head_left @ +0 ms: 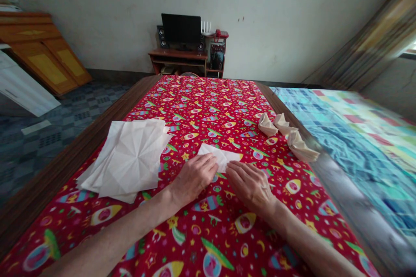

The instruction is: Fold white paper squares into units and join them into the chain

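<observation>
A small piece of folded white paper point(221, 156) lies on the red patterned cloth in front of me. My left hand point(199, 173) is closed on its lower left edge, fingers bent over the paper. On the lower right edge, my right hand point(250, 181) has its fingers pressed together on the paper, the thumb hidden beneath. To the left rests a stack of creased white paper sheets point(134, 158), the top one marked with folds radiating from its middle. Several folded paper pieces point(268, 125) with pointed ends sit at the right edge of the cloth.
The red cloth point(211, 108) covers a dark wooden table point(107, 125). Along its right side is a bed with a blue checked cover point(328, 138). Beyond the far end stands a desk point(178, 55) with a monitor point(182, 28). A wooden cabinet point(42, 58) is at left.
</observation>
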Demonstrator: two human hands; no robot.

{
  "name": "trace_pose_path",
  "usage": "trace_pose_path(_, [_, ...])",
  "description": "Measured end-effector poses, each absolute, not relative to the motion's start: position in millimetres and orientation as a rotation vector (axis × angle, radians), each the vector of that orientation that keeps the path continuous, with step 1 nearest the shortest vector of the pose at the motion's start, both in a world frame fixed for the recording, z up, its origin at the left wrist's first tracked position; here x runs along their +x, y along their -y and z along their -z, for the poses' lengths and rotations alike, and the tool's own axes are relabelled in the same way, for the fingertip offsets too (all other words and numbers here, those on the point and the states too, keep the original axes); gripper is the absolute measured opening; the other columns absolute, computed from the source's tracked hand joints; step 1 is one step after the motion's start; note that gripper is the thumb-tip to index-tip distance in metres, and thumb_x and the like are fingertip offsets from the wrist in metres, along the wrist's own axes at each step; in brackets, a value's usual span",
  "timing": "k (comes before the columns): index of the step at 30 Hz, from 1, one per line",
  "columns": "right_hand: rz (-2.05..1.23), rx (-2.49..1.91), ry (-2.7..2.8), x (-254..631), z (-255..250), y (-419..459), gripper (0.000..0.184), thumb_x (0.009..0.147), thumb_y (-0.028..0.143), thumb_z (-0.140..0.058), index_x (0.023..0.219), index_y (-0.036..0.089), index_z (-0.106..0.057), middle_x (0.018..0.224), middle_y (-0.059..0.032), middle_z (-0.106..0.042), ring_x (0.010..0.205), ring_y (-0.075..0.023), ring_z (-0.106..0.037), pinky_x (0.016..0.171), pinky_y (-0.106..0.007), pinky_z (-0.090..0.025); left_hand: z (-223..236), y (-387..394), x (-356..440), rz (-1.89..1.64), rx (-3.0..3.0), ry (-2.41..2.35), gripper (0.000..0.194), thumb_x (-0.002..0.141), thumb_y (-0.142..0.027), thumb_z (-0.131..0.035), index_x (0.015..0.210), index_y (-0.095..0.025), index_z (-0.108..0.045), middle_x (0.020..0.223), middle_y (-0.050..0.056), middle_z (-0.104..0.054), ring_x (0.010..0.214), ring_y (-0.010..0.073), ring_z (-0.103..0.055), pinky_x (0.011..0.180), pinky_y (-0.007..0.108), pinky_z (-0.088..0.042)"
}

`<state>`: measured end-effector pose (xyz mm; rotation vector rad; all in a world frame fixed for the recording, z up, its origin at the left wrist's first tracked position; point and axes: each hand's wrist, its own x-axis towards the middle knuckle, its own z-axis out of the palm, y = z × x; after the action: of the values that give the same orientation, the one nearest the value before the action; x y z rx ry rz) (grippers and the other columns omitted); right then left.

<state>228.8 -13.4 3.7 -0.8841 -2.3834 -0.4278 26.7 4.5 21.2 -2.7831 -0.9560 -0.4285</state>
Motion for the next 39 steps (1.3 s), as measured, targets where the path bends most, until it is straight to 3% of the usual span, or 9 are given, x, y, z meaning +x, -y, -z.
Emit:
trace_pose_path(4, [0.372,-0.757,2.406,219,-11,26,0.020,0.089,0.012,-0.047,0.103,0.010,-0.062,0.103,-0.0110,-0.069,0.102,-0.0222,-0.061,0.084,-0.034,-0.051,-22,-11,28,0.558,-2.754,1.016,0.016,0.091,-0.016,-0.049,0.101,-0.015,-0.062,0.101,0.006,-0.062,0.096,0.0215,-0.056,0.083,0.035,-0.048])
trace_pose_path(7, [0.335,-0.868,2.428,220,-8,26,0.026,0.091,0.015,-0.044,0.113,0.010,-0.059,0.110,-0.0137,-0.066,0.106,-0.0246,-0.058,0.083,-0.037,-0.051,-7,-21,22,0.849,-2.887,1.122,0.018,0.091,-0.013,-0.049,0.096,-0.018,-0.065,0.093,0.003,-0.060,0.090,0.0163,-0.058,0.076,0.026,-0.050])
trace_pose_path(11, [0.281,-1.000,2.405,227,4,22,0.022,0.092,0.015,-0.041,0.101,0.014,-0.062,0.097,-0.0111,-0.068,0.091,-0.0216,-0.062,0.071,-0.034,-0.050,15,-24,7,1.223,-3.027,1.158,0.022,0.090,-0.011,-0.049,0.095,-0.021,-0.069,0.094,0.002,-0.062,0.085,0.0122,-0.061,0.071,0.021,-0.051])
trace_pose_path(17, [0.142,-0.969,2.450,226,6,24,0.023,0.091,0.012,-0.040,0.093,0.016,-0.062,0.092,-0.0089,-0.068,0.089,-0.0196,-0.060,0.074,-0.033,-0.048,15,-1,-5,0.904,-3.002,1.134,0.023,0.090,-0.011,-0.048,0.102,-0.018,-0.066,0.099,0.006,-0.064,0.095,0.0181,-0.057,0.084,0.032,-0.050])
trace_pose_path(23, [-0.159,-1.014,2.457,238,0,25,0.029,0.084,0.007,-0.043,0.101,0.019,-0.064,0.101,-0.0083,-0.066,0.090,-0.0194,-0.058,0.074,-0.032,-0.050,16,4,-8,1.001,-3.051,1.098,0.020,0.092,-0.013,-0.046,0.096,-0.017,-0.066,0.097,0.006,-0.064,0.093,0.0162,-0.058,0.082,0.029,-0.051])
trace_pose_path(26, [-0.401,-1.031,2.406,245,-2,22,0.025,0.088,0.014,-0.045,0.097,0.021,-0.067,0.099,-0.0066,-0.066,0.084,-0.0164,-0.060,0.071,-0.027,-0.049,17,4,-9,1.093,-3.043,1.150,0.017,0.091,-0.014,-0.050,0.094,-0.017,-0.066,0.095,0.005,-0.064,0.091,0.0158,-0.058,0.081,0.029,-0.051])
trace_pose_path(30, [-0.637,-1.334,2.171,244,2,11,0.028,0.089,0.030,-0.050,0.070,0.017,-0.065,0.064,0.0005,-0.061,0.056,-0.0101,-0.053,0.051,-0.019,-0.039,19,-2,-4,1.173,-3.002,1.278,0.017,0.091,-0.019,-0.053,0.079,-0.016,-0.065,0.085,0.003,-0.063,0.081,0.0142,-0.059,0.075,0.026,-0.050])
trace_pose_path(33, [-0.615,-1.571,2.026,239,7,2,0.036,0.085,0.037,-0.053,0.055,0.017,-0.054,0.046,0.0047,-0.046,0.043,-0.0072,-0.040,0.042,-0.019,-0.025,18,-11,0,1.141,-2.964,1.431,0.023,0.091,-0.019,-0.051,0.070,-0.016,-0.062,0.079,0.002,-0.061,0.075,0.0127,-0.059,0.071,0.024,-0.048])
trace_pose_path(39, [-0.359,-1.716,2.055,229,6,-1,0.024,0.084,0.034,-0.051,0.066,0.018,-0.055,0.052,0.0036,-0.052,0.045,-0.0078,-0.043,0.047,-0.021,-0.023,10,-15,9,0.840,-2.827,1.651,0.024,0.088,-0.023,-0.056,0.064,-0.017,-0.056,0.077,0.001,-0.057,0.074,0.0140,-0.057,0.066,0.025,-0.046])
